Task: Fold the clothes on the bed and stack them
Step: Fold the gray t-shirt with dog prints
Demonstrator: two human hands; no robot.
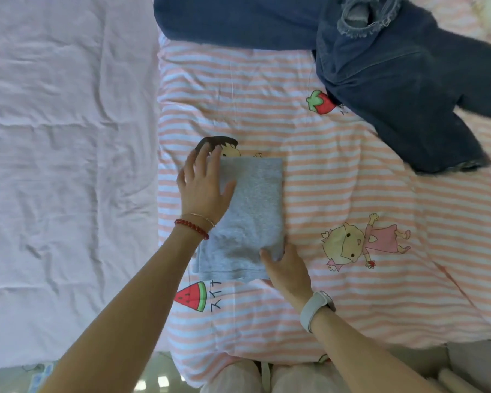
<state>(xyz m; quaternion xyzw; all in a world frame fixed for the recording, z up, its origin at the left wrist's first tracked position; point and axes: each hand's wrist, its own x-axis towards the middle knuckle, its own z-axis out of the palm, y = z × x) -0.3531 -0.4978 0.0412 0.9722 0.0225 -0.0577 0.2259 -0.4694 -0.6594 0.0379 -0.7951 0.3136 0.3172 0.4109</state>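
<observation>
The grey garment [247, 217] lay folded into a neat rectangle on the striped quilt [352, 180], between the two hands; the left hand [203, 185] rested flat on its far left part, fingers straight and spread, holding nothing; the right hand [285, 268] sat at the near right corner, thumb on top of the cloth, though whether its fingers pinched the edge or only pressed it could not be told. The step in hand looked like smoothing a finished fold. Well beyond both hands, up and to the right, the dark denim clothes [394, 80] lay unfolded; the next move likely called for leaving the grey piece as the stack's base and reaching for the denim.
</observation>
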